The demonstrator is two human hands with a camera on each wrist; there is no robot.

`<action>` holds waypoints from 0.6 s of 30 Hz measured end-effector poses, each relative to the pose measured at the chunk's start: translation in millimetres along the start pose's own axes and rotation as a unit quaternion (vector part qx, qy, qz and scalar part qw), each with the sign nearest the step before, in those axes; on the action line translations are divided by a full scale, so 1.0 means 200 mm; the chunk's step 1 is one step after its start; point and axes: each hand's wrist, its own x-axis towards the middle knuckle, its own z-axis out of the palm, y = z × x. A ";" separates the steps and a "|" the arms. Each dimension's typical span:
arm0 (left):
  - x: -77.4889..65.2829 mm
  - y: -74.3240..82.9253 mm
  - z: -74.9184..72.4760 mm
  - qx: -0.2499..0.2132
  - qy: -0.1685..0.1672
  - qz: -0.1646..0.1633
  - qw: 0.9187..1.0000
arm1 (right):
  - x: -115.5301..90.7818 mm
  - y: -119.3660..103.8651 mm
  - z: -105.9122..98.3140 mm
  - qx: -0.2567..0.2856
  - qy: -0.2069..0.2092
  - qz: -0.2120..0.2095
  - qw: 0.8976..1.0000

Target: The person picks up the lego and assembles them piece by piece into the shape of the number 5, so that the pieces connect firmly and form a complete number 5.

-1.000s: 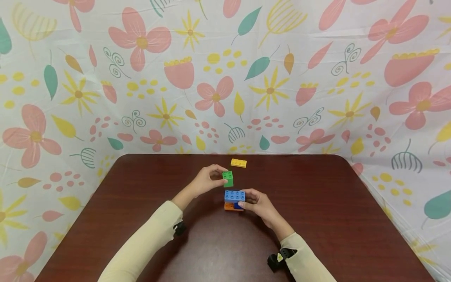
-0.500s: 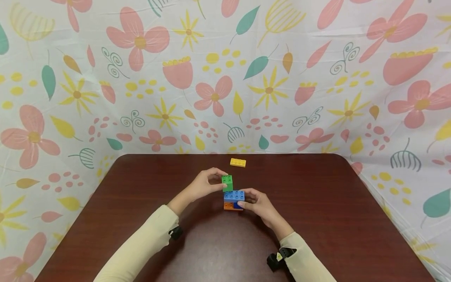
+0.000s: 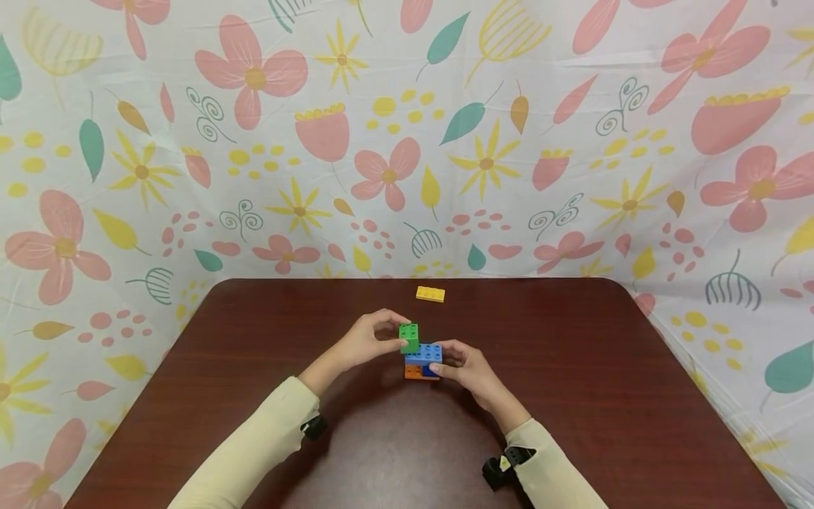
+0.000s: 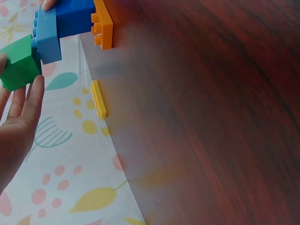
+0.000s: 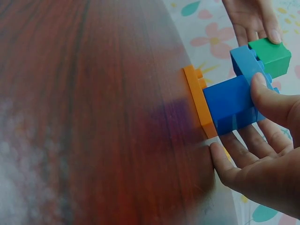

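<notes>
My left hand [image 3: 367, 344] pinches a green toy brick [image 3: 409, 338] between thumb and fingers, right at the studs on the left end of a light blue brick [image 3: 432, 353]. That light blue brick tops a small stack. Below it is a dark blue brick [image 5: 229, 103], set toward the right end of a flat orange brick [image 5: 200, 101] that lies lowest, on the table. With thumb on one side and fingers on the other, my right hand [image 3: 470, 373] grips the stack at its right. In the left wrist view the green brick [image 4: 21, 63] sits against the light blue brick's studs, slightly tilted.
A flat yellow brick [image 3: 430, 294] lies near the far edge of the dark brown wooden table [image 3: 572, 367]. Behind the table hangs a white cloth [image 3: 394, 233] printed with flowers and leaves. Each wrist carries a small black camera.
My left hand has lowered the green brick from above and behind the stack onto the left end of the light blue brick. The right hand and the stack have stayed in place.
</notes>
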 end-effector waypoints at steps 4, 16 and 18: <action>-0.01 0.00 0.00 -0.001 0.001 0.015 1.000 | 0.01 0.01 -0.01 -0.003 0.002 -0.003 1.000; -0.02 0.00 0.02 0.017 -0.008 0.059 0.998 | 0.00 0.01 0.00 -0.005 0.006 0.001 1.000; -0.03 0.01 0.03 0.021 -0.010 0.063 0.998 | 0.00 0.01 0.00 -0.005 0.006 0.001 1.000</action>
